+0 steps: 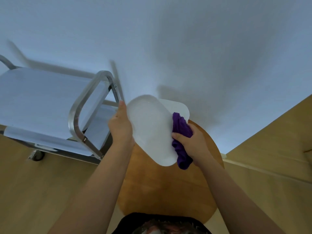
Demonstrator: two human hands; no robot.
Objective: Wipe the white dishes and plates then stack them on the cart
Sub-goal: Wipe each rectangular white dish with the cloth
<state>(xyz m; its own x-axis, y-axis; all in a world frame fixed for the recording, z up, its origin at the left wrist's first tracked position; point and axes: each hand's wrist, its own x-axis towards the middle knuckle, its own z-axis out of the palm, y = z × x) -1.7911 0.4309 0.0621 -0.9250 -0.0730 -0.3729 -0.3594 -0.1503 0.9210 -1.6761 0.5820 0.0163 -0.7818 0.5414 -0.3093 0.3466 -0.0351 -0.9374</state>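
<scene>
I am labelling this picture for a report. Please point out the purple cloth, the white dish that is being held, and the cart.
purple cloth [181, 125]: head view, upper bunched part above the thumb.
white dish [150, 130]: head view, middle of its face.
cart [42, 102]: head view, bare top shelf.

Round wooden table [168, 191] on pale wood floor [33, 191], white wall [185, 39].

The cart [50, 105] at left runs off the frame's left edge, its far rails smeared by blur. A second white dish [179, 107] sits mostly hidden behind the raised white dish [150, 130]. The left hand [120, 127] hides its fingers behind that dish.
</scene>
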